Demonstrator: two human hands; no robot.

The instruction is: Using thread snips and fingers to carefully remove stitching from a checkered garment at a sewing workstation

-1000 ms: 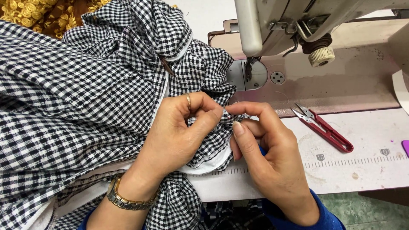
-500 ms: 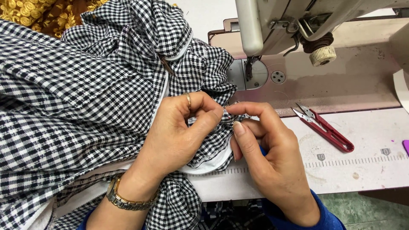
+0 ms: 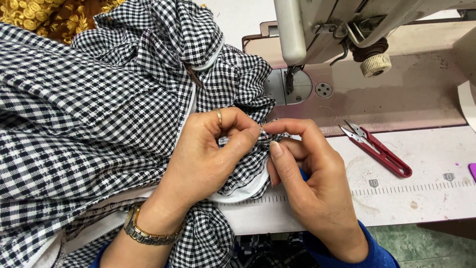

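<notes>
A black-and-white checked garment (image 3: 89,114) is bunched over the left half of the sewing table. My left hand (image 3: 208,154), with a ring and a gold wristwatch, pinches a fold of the fabric at its edge, where a small label shows. My right hand (image 3: 307,183) meets it from the right, thumb and forefinger closed on the same bit of checked fabric near a white trim (image 3: 243,191). Fingertips of both hands touch at the pinch point. I cannot tell whether a small tool is held there.
A sewing machine (image 3: 347,30) stands at the back, its needle and presser foot (image 3: 290,79) just beyond the hands. Red thread snips (image 3: 379,149) lie on the table to the right. A ruler scale (image 3: 396,186) runs along the table edge. Gold patterned cloth (image 3: 44,15) lies at top left.
</notes>
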